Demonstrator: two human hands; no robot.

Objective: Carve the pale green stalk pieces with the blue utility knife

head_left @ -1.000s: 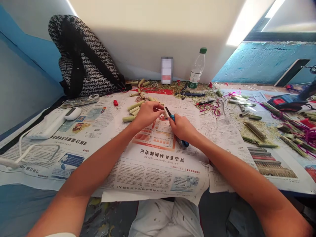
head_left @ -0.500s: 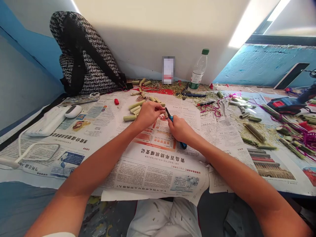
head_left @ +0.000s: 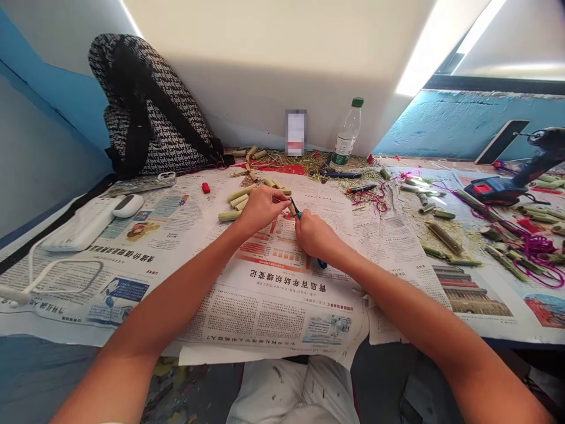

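My left hand (head_left: pixel 263 209) is closed, its thumb and fingertips pinching a short tan piece of plant stem (head_left: pixel 292 209). My right hand (head_left: pixel 318 234) wraps round a blue-handled knife (head_left: pixel 299 214), whose dark blade lies against or right beside that piece. The lower end of the handle shows beneath the right palm. Both hands are just above the printed newspaper (head_left: pixel 282 282). Several cut stem pieces (head_left: pixel 238 194) lie behind and to the left of my left hand.
At the back stand a patterned backpack (head_left: pixel 152 112), a phone (head_left: pixel 295 132) and a green-capped bottle (head_left: pixel 346 135). A power drill (head_left: pixel 503 188), purple string (head_left: pixel 541 250) and green stems (head_left: pixel 450 235) are to the right. A white power strip (head_left: pixel 79 227) lies left.
The view has shifted slightly. My right hand has turned and moved a little down and left, with the knife now lower against the stem piece. My left hand keeps its pinch.
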